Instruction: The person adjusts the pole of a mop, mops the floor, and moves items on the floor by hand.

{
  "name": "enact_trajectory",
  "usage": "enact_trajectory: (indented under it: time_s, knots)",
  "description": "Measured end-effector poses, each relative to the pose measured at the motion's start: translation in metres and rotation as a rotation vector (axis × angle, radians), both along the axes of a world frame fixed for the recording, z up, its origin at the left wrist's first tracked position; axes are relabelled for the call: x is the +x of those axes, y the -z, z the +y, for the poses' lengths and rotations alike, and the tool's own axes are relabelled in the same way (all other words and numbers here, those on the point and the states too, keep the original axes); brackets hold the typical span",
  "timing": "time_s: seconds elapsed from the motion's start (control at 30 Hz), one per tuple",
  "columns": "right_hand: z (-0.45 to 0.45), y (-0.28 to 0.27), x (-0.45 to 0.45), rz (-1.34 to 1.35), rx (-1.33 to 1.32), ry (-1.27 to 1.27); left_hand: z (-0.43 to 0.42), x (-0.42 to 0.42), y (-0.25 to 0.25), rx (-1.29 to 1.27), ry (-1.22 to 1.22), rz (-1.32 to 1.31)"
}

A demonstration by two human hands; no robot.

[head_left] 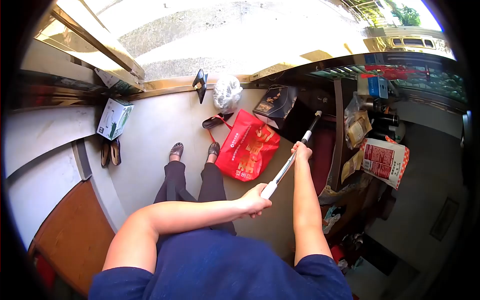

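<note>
A long pole (285, 169) with a white grip slants up to the right across the view. My left hand (256, 201) is closed around its white lower end. Higher up, my right hand (302, 150) wraps round the shaft near a second white section. The pole's dark far end reaches the shadowed area beside the shelf, and what it touches there I cannot make out. Just left of the pole, a red bag (248, 146) with gold lettering lies on the floor. A dark box or bag (274, 104) with gold print stands beyond it.
A clear plastic bag (227, 94) and a dark shoe (214, 121) lie near the doorway sill (170, 85). At left are a white box (114, 119) and dark shoes (115, 151). A shelf (341, 120) holding packages stands at right. My feet are on the floor.
</note>
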State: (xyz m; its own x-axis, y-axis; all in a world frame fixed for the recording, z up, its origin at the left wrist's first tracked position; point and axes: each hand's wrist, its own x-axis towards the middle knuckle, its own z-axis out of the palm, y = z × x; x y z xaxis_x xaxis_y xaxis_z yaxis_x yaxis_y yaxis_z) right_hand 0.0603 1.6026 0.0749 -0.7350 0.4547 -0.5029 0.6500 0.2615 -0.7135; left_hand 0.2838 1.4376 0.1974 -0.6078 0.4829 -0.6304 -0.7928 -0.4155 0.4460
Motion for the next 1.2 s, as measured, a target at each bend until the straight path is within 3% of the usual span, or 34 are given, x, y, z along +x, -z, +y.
enact_trajectory:
  time_s: [0.17, 0.23, 0.37, 0.43, 0.5, 0.57, 0.63, 0.73, 0.83, 0.87, 1.03, 1.2]
  knots:
    - [0.05, 0.074, -0.1, 0.003, 0.08, -0.025, 0.032, -0.094, 0.084, 0.072, -0.013, 0.036]
    - [0.077, 0.09, -0.148, 0.068, 0.03, 0.006, 0.054, -0.149, 0.109, 0.139, -0.038, 0.041]
    - [0.117, 0.098, -0.215, -0.033, -0.235, -0.165, 0.109, -0.285, 0.165, 0.048, 0.064, 0.167]
    - [0.128, 0.109, -0.24, -0.159, -0.35, -0.112, 0.149, -0.35, 0.206, 0.146, -0.047, 0.064]
    - [0.132, 0.124, -0.26, -0.198, -0.389, -0.035, 0.164, -0.388, 0.212, 0.088, -0.346, -0.199]
    - [0.123, 0.126, -0.269, -0.295, -0.319, 0.117, 0.173, -0.404, 0.22, 0.155, -0.283, -0.239]
    - [0.127, 0.138, -0.281, -0.306, -0.261, 0.142, 0.184, -0.406, 0.219, 0.201, -0.209, -0.239]
    - [0.15, 0.164, -0.291, -0.564, -0.325, -0.025, 0.179, -0.395, 0.218, 0.142, -0.248, -0.275]
    - [0.138, 0.172, -0.26, -0.441, -0.129, -0.329, 0.175, -0.364, 0.226, 0.095, -0.302, -0.302]
    - [0.129, 0.169, -0.247, -0.452, -0.138, -0.31, 0.156, -0.349, 0.212, 0.115, -0.32, -0.307]
    - [0.087, 0.134, -0.167, -0.549, -0.08, -0.349, 0.129, -0.268, 0.176, 0.002, -0.366, -0.352]
    - [0.032, 0.072, -0.071, -0.538, -0.19, -0.353, 0.098, -0.176, 0.119, -0.094, -0.383, -0.387]
